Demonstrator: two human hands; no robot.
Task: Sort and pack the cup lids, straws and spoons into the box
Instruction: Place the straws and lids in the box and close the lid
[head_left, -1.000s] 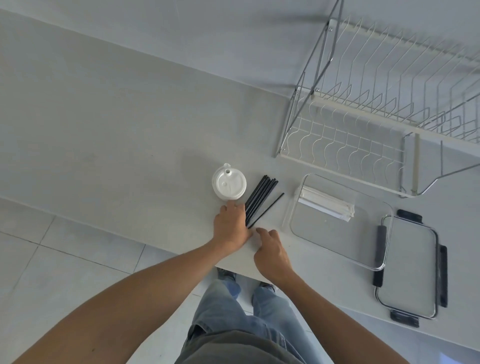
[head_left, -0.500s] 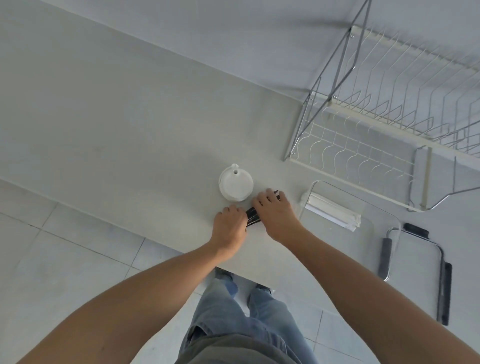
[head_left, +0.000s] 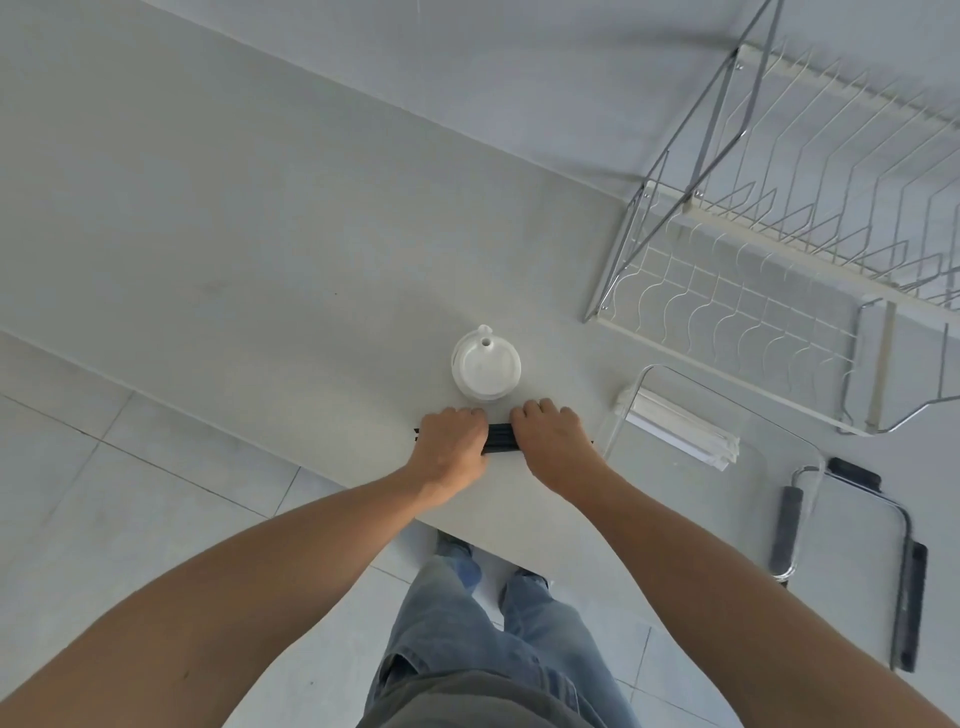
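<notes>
Both hands, left (head_left: 451, 451) and right (head_left: 551, 447), are closed around the black straws (head_left: 500, 438) at frame centre; light, slippery, easily scattered, they are best gripped mid-bundle.

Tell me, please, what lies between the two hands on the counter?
In the head view, a short stretch of the black straws shows between the left hand and right hand, both gripping the bundle.

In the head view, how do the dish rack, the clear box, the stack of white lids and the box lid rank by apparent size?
1. dish rack
2. clear box
3. box lid, partly cut off, so unsure against the box
4. stack of white lids
</notes>
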